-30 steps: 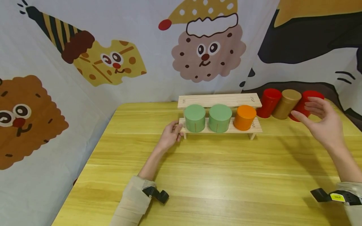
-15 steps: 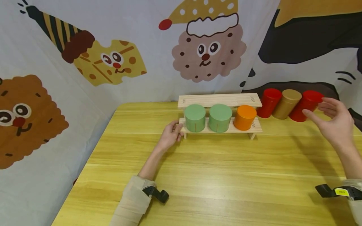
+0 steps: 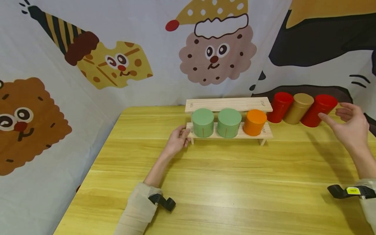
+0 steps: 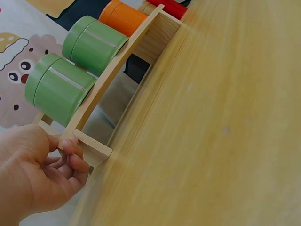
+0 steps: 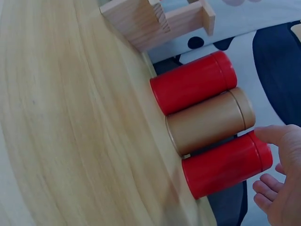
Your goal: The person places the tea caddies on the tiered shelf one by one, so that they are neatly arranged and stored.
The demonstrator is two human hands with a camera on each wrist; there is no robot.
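Over the last second the right hand [image 3: 351,129] has shifted rightward, from in front of the right red canister [image 3: 316,113] to just beyond it. Nearest, the right wrist strap [image 3: 366,192] bears a yellow label [image 3: 353,190], its print too small to read. On the table [image 3: 205,182], the left hand [image 3: 177,141] pinches the left end of the wooden rack [image 3: 229,103]. The right hand is spread wide, its thumb at the canister's lid; whether they touch is hard to tell. Two green tins [image 3: 202,124] and an orange tin [image 3: 254,123] stand on the rack's near step; the far step's ends bear dark, illegible marks [image 3: 263,104]. Right of the rack stand the left red canister [image 3: 279,109], a gold canister [image 3: 297,110] and the right red one. Farthest is a cartoon-printed cloth [image 3: 152,23].
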